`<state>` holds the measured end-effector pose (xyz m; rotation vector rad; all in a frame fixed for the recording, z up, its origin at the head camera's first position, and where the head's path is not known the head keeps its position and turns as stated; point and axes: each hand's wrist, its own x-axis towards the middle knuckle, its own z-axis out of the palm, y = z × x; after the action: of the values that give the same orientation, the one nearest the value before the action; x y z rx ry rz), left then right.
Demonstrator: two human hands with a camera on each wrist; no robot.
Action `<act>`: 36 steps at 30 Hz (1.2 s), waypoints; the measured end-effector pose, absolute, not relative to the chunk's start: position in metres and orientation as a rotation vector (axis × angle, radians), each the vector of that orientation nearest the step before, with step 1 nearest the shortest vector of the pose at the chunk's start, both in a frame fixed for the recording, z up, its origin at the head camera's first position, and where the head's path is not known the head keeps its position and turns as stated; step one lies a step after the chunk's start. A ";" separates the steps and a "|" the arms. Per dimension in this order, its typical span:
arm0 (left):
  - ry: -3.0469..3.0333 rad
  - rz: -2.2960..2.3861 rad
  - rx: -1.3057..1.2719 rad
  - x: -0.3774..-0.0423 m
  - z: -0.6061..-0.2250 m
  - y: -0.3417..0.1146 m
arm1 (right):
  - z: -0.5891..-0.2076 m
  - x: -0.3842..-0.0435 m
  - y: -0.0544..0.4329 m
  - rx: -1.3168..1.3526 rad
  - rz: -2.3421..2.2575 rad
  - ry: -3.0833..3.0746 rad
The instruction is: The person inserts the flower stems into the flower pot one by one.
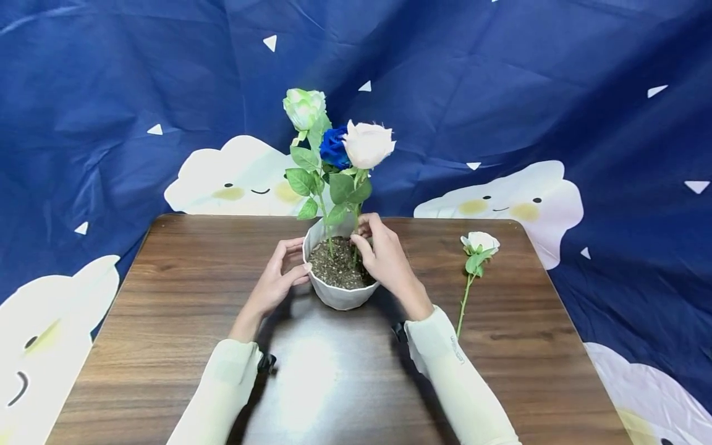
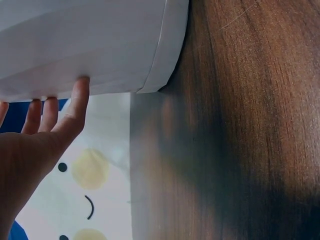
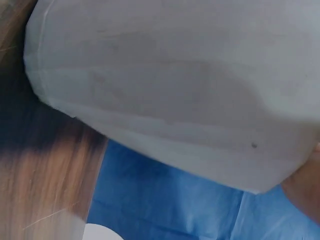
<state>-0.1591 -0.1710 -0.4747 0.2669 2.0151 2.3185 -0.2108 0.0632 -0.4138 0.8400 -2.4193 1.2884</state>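
A white faceted flower pot (image 1: 340,299) filled with dark soil (image 1: 339,266) stands at the table's far middle. From the soil rise a pale green rose (image 1: 305,110), a blue rose (image 1: 334,148) and a white rose (image 1: 368,145). My right hand (image 1: 386,256) reaches over the pot's right rim and pinches the white rose's stem low down, just above the soil. Against the pot's left side rest the fingertips and thumb of my left hand (image 1: 274,278), the fingers fairly straight. In the right wrist view, the pot (image 3: 165,85) hides most of the right hand.
Another white rose (image 1: 479,242) lies on the wooden table (image 1: 183,321), to the right of the right hand. Behind the table hangs a blue cloth (image 1: 500,93) printed with smiling clouds and white triangles.
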 end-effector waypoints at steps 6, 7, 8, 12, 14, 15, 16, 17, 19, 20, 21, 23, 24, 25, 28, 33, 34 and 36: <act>2.022 2.314 0.257 -0.159 -0.477 -0.170 | -0.414 -0.205 0.079 0.748 1.472 -2.335; 2.025 2.315 0.259 -0.160 -0.476 -0.170 | -0.414 -0.205 0.082 0.729 1.496 -2.309; 2.025 2.316 0.262 -0.160 -0.476 -0.170 | -0.413 -0.205 0.086 0.706 1.512 -2.287; 2.029 2.317 0.264 -0.159 -0.476 -0.170 | -0.415 -0.207 0.102 0.587 1.643 -2.199; 2.029 2.318 0.266 -0.159 -0.476 -0.170 | -0.417 -0.208 0.110 0.524 1.742 -2.154; 2.029 2.318 0.266 -0.159 -0.476 -0.169 | -0.419 -0.208 0.114 0.492 1.789 -2.133; 2.028 2.318 0.267 -0.159 -0.476 -0.169 | -0.421 -0.209 0.118 0.466 1.815 -2.122; 2.029 2.317 0.268 -0.159 -0.475 -0.169 | -0.422 -0.209 0.122 0.446 1.848 -2.108; 2.030 2.318 0.267 -0.159 -0.475 -0.169 | -0.425 -0.211 0.130 0.409 1.883 -2.098; 2.031 2.317 0.266 -0.159 -0.475 -0.169 | -0.427 -0.212 0.133 0.400 1.894 -2.093; 2.031 2.315 0.265 -0.159 -0.475 -0.169 | -0.429 -0.212 0.136 0.398 1.905 -2.084; 2.030 2.312 0.257 -0.159 -0.475 -0.169 | -0.431 -0.213 0.141 0.397 1.924 -2.071; 2.028 2.312 0.255 -0.159 -0.475 -0.169 | -0.432 -0.213 0.144 0.396 1.934 -2.066; 2.028 2.310 0.256 -0.159 -0.475 -0.169 | -0.432 -0.213 0.146 0.395 1.948 -2.057; 2.030 2.308 0.253 -0.159 -0.474 -0.169 | -0.434 -0.212 0.152 0.369 1.990 -2.048; 2.030 2.314 0.255 -0.159 -0.474 -0.169 | -0.438 -0.213 0.163 0.263 2.054 -2.069; 2.027 2.316 0.255 -0.159 -0.474 -0.169 | -0.439 -0.213 0.165 0.247 2.061 -2.073; 2.020 2.320 0.254 -0.159 -0.474 -0.168 | -0.441 -0.213 0.171 0.223 2.072 -2.082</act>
<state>-0.1586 -0.1684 -0.4743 0.2544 2.0202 2.3197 -0.2132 0.1707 -0.4413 0.2227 -2.0823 2.0724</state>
